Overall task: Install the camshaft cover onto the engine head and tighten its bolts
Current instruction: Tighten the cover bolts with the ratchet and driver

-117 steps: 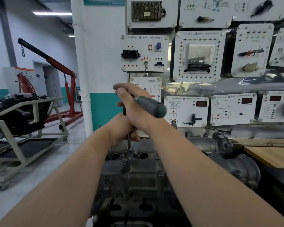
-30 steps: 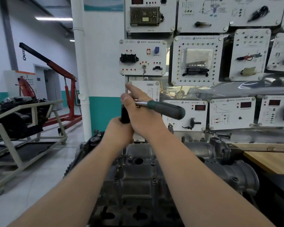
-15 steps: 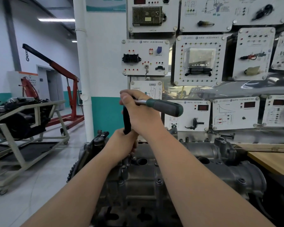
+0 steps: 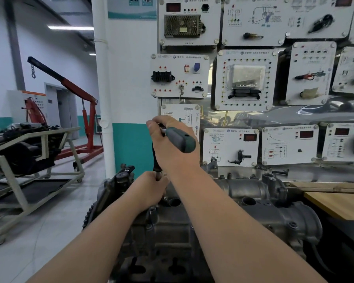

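Note:
A dark grey camshaft cover [image 4: 172,229] lies on the engine head below me, with round plug holes and small bolts along its top. My right hand [image 4: 172,146] grips the head end of a ratchet wrench whose green handle [image 4: 180,139] points right and toward me. A black extension shaft [image 4: 156,158] runs straight down from the ratchet to the cover's far left part. My left hand [image 4: 151,190] wraps round the shaft's lower end just above the cover. The socket and the bolt under it are hidden by my left hand.
A wall of white training panels [image 4: 245,78] stands right behind the engine. A wooden bench top [image 4: 335,203] lies to the right. On the left stand a white pillar [image 4: 102,88], a red engine crane [image 4: 86,119] and a wheeled frame [image 4: 39,160] carrying another engine.
The green handle has swung from pointing right to pointing more toward me, as it did 3.9 s ago. Both hands keep their hold on the tool at the same spot on the cover.

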### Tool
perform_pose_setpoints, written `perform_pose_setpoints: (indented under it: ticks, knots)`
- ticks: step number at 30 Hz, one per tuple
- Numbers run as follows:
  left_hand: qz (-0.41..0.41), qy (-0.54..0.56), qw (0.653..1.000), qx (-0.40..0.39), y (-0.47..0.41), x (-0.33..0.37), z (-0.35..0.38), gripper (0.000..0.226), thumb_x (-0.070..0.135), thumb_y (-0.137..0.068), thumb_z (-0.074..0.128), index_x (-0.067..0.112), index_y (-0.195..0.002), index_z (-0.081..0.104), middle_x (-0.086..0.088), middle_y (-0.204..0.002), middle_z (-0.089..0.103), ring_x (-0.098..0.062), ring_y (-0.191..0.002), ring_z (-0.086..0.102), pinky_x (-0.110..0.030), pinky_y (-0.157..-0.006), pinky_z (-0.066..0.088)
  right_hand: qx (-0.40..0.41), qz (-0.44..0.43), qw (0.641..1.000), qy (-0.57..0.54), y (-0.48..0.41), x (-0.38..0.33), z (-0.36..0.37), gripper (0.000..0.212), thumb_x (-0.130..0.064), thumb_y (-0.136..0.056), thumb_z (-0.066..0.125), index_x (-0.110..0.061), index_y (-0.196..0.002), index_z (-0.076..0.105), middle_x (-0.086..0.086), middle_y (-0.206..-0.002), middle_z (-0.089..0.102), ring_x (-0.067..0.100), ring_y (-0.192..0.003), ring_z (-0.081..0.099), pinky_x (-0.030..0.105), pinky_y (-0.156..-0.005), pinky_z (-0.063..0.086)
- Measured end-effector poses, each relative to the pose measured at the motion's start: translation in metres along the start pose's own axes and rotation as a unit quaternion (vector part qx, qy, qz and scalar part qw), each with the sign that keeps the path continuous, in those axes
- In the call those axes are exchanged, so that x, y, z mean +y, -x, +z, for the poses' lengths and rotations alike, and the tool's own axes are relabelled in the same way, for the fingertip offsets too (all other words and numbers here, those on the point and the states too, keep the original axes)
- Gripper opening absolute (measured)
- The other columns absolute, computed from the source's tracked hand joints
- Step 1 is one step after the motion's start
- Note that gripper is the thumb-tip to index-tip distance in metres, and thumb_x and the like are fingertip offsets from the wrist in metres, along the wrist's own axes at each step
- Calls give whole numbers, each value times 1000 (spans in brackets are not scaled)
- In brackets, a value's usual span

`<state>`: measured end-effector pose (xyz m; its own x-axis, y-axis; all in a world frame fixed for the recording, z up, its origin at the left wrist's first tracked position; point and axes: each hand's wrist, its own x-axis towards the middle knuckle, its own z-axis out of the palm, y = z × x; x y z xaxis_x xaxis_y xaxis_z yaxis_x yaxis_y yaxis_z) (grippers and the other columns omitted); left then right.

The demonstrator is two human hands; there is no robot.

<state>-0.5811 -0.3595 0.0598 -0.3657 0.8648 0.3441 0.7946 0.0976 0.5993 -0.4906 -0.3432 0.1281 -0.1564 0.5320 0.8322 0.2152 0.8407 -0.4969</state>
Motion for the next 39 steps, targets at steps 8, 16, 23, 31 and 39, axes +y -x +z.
perform_pose_setpoints:
  ticks: [8, 16, 23, 31, 39]
  knots:
    - [3, -28, 1000, -1, 1, 8, -13, 33, 34, -95, 42, 19, -73, 61, -1, -66, 65, -17, -57, 60, -31, -55, 50, -58, 73, 984, -150, -14, -9, -21, 12, -40, -95, 55, -37, -85, 62, -20, -78, 61, -1, -72, 59, 23, -63, 50]
    - [164, 33, 979, 119, 44, 88, 4, 35, 58, -88, 40, 28, -71, 43, 6, -57, 53, -5, -51, 51, -22, -42, 30, 101, 268, 900, -328, -16, 37, -127, 26, -45, -93, 56, -24, -84, 67, -2, -78, 74, 13, -76, 71, 29, -56, 59]
    - [253, 9, 966, -52, 92, 202, 116, 24, 35, -100, 34, 20, -84, 44, -7, -87, 61, -28, -84, 56, -37, -67, 42, 190, 395, 697, -567, 45, 113, -238, 36, -51, -94, 52, -18, -79, 53, -5, -52, 46, 11, -37, 37, 18, -40, 36]
    - [216, -5, 968, -125, 183, 329, 223, 27, 32, -101, 29, 15, -110, 48, -16, -113, 60, -33, -102, 57, -36, -73, 39, 287, 449, 729, -429, 99, 162, -395, 36, -43, -96, 55, -18, -72, 44, -5, -51, 36, 9, -32, 29, 17, -32, 27]
    - [273, 3, 940, -204, 262, 359, 285, 16, 28, -98, 35, 16, -97, 45, -6, -94, 59, -28, -85, 56, -37, -66, 44, 398, 472, 732, -287, 165, 203, -533, 36, -41, -95, 55, -18, -70, 44, -6, -43, 37, 9, -32, 30, 17, -34, 28]
